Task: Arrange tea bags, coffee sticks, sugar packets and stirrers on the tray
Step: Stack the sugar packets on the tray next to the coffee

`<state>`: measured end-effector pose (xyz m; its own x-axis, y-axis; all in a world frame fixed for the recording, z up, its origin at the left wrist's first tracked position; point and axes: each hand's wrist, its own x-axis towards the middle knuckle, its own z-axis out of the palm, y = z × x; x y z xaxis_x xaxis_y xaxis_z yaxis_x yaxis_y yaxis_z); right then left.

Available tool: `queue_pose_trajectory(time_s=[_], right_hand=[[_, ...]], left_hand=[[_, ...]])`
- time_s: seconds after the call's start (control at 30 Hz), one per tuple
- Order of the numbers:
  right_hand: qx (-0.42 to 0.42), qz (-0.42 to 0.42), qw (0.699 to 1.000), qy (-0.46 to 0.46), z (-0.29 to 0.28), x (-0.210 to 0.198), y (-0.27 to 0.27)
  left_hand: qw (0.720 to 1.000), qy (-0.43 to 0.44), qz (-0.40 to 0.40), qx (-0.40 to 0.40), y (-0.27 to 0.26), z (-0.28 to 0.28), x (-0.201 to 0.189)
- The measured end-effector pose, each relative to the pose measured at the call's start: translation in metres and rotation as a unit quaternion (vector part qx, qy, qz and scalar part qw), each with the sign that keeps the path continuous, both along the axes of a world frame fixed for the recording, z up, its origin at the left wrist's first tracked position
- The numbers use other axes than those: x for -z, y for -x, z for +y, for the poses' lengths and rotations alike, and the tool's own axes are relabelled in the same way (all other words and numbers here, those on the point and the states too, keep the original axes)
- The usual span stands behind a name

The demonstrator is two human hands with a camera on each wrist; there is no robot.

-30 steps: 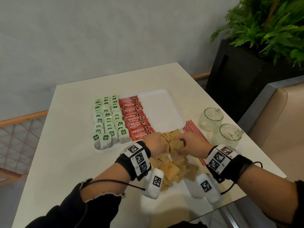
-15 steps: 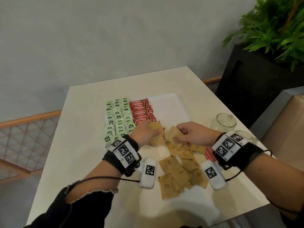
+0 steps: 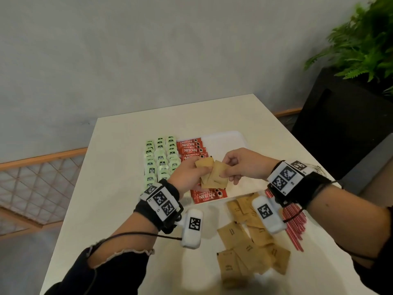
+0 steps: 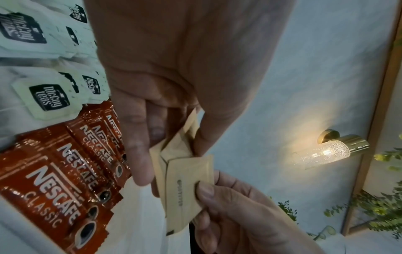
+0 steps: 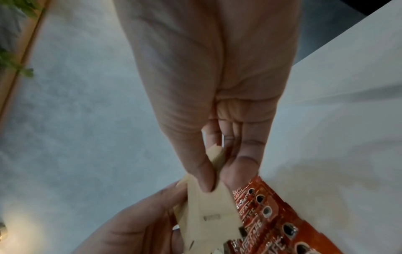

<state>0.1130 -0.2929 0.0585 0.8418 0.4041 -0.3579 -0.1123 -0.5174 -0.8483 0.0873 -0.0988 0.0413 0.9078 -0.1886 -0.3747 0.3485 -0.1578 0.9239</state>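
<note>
Head view: both hands have risen off the loose pile since a second ago and now meet above the tray [image 3: 231, 138]. Left hand [image 3: 187, 177] grips a small fanned stack of brown sugar packets [image 3: 212, 174]; right hand [image 3: 240, 165] pinches the nearest packet of that stack from the other side. Half a second ago the hands were lower, at the tray's near edge; the stack is now held clear over the coffee sticks [image 3: 209, 196]. Tea bags [image 3: 160, 160] fill the tray's left columns, coffee sticks the next column, and the tray's right portion is bare. More sugar packets lie loose on the table [image 3: 127, 188] nearer the person, and red stirrers [image 3: 294, 228] lie beside them, partly under the right wrist. Judgement: the gather is done, squaring or dealing out comes next; the sugar and stirrer sections are not yet started. Left wrist view: left-hand fingers [image 4: 139, 154] and thumb are clamped on several packets; the right thumb presses the front packet [image 4: 187, 187]. Tea bags [image 4: 50, 98] and coffee sticks [image 4: 56, 180] lie below. A lit wall lamp [image 4: 326, 153] shows behind. Right wrist view: right thumb and fingers [image 5: 202, 175] are closed on the packet's upper edge [image 5: 208, 214]; the left hand [image 5: 135, 223] holds the stack from below. Risk, judged: thin packets may slip from the fan.
</note>
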Motion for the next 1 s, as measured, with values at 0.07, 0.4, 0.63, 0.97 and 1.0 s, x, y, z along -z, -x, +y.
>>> queue_pose_trajectory(time_s=[0.07, 0.4, 0.63, 0.97, 1.0], right_hand=[[0.022, -0.008, 1.000, -0.005, 0.004, 0.001, -0.010], [0.151, 0.010, 0.987, -0.048, 0.023, 0.024, -0.065], [0.260, 0.020, 0.965, -0.018, 0.019, 0.049, -0.125], [0.230, 0.005, 0.968, 0.097, 0.036, 0.074, -0.174], [0.226, 0.005, 0.969, 0.100, 0.036, 0.075, -0.175]], left_hand=[[1.000, 0.008, -0.007, 0.000, -0.006, 0.001, 0.000], [0.988, 0.012, -0.066, -0.138, -0.053, -0.002, 0.019], [0.976, 0.008, -0.087, -0.202, -0.077, 0.021, 0.029], [0.976, 0.038, -0.034, -0.211, -0.091, 0.037, 0.042], [0.976, 0.036, -0.031, -0.212, -0.092, 0.037, 0.042]])
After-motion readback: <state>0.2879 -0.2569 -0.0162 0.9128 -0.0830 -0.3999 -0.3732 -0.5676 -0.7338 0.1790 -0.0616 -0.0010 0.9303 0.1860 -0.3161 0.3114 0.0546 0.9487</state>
